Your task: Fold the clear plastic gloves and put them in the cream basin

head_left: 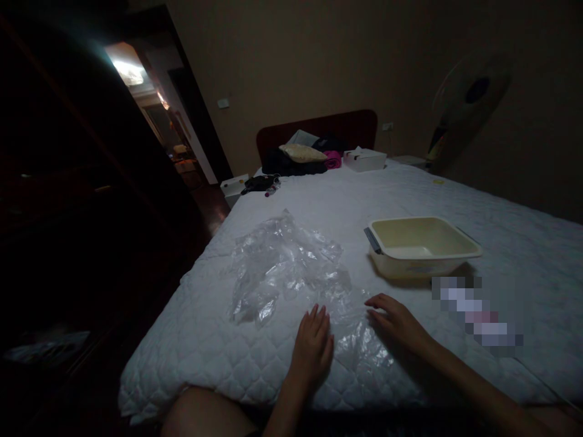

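A crumpled clear plastic sheet point(291, 261), perhaps a bag, is spread over the white quilted bed point(214, 346). My left hand point(314, 343) lies at its near edge with the fingers stretched forward and close together. Just to the right, my right hand point(394, 318) is above another fold of the plastic, thumb and fingers apart. I cannot tell how firmly either hand touches the sheet. Beyond my right hand stands a cream plastic basin point(428, 264) with grey handles, and nothing shows inside it.
A blurred-out object point(476, 312) with a cable lies right of my right hand. Farther back are a white box point(364, 159), a patterned pillow point(303, 153), dark clothes and a pink roll point(333, 159). A standing fan point(476, 91) is at the right wall; a doorway opens at left.
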A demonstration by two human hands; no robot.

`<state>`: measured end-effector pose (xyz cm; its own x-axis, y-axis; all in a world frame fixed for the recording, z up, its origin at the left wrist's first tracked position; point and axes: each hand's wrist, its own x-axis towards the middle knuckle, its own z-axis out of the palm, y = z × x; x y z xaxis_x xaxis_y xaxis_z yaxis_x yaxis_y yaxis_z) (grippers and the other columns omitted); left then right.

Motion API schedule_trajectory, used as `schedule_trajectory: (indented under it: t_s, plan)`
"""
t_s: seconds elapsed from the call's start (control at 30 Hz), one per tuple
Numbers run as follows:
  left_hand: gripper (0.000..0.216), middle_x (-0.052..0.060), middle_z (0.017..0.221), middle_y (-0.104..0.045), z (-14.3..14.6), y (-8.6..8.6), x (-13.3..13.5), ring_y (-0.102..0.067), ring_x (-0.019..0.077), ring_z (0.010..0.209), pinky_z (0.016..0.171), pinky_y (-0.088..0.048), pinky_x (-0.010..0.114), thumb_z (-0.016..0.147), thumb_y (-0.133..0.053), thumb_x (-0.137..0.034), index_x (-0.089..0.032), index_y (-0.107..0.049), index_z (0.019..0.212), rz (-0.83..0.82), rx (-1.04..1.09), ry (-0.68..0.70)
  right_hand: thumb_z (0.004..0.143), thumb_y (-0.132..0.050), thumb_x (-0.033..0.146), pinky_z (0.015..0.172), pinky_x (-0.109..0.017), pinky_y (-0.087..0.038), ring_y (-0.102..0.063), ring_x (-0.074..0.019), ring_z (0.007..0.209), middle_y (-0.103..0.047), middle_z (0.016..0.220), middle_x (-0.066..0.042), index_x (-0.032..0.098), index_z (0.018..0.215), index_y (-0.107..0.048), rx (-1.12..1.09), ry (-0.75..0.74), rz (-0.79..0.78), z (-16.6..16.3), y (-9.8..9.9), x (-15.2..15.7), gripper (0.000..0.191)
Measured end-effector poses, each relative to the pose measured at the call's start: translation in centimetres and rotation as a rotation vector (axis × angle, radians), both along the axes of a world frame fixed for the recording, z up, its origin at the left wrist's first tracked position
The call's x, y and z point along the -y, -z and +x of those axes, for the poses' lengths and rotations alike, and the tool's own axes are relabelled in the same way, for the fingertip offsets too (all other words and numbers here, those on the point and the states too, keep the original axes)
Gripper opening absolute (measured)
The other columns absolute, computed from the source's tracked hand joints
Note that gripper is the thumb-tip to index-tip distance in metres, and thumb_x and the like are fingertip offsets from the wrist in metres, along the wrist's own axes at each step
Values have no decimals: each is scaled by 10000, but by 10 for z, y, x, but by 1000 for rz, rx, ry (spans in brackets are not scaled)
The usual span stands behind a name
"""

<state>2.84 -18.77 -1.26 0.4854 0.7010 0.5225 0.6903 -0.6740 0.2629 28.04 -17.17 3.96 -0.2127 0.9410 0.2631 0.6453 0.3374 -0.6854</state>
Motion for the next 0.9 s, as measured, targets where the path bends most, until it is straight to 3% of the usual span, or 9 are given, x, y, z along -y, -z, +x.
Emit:
schedule_trajectory:
  t_s: [0.2, 0.33, 0.43, 0.6, 0.77, 0.9]
  plan:
    - [438, 135, 1280, -477, -4, -5, 8, -354, 266, 1253, 979, -344, 524, 805, -417, -43, -152, -431, 1229, 37, 40, 68, 823, -508, 312, 816, -327, -439, -563, -203, 895, -612, 963, -60, 223, 1001, -600, 59, -232, -192, -33, -6, 33, 219]
    - [350, 130, 1053, -588, -5, -10, 20, -542, 235, 999, 840, -461, 421, 768, -440, -63, -149, -516, 1098, 8, 104, 137, 776, -556, 240, 820, -332, -424, -528, -216, 935, -567, 1007, -75, 218, 1029, -585, 227, -220, -193, -42, 0, 38, 256]
    - [296, 114, 952, -587, -2, -15, 26, -546, 230, 887, 762, -468, 397, 732, -445, -84, -155, -552, 1000, -58, 95, 147, 749, -563, 210, 797, -326, -425, -519, -213, 915, -549, 979, -69, 209, 927, -594, 285, -201, -199, -44, 3, 36, 181]
    - [192, 93, 869, -569, 2, -20, 27, -532, 227, 835, 739, -442, 392, 722, -457, -116, -162, -563, 876, -97, 54, 157, 741, -528, 169, 773, -306, -427, -531, -194, 870, -562, 909, -54, 200, 801, -581, 197, -192, -195, -47, 3, 31, 87]
    - [186, 89, 864, -572, 0, -22, 26, -532, 224, 831, 738, -443, 391, 764, -470, -148, -159, -560, 927, -86, 29, 136, 755, -481, 162, 650, -276, -432, -561, -166, 697, -615, 736, -18, 197, 735, -561, 77, -179, -270, -47, 5, 25, 90]
    - [263, 103, 910, -594, 1, -15, 25, -547, 220, 857, 752, -459, 397, 800, -465, -128, -143, -524, 1056, -1, 22, 124, 779, -456, 183, 643, -278, -425, -571, -163, 685, -618, 733, -10, 199, 845, -543, 26, -144, -253, -46, 11, 24, 110]
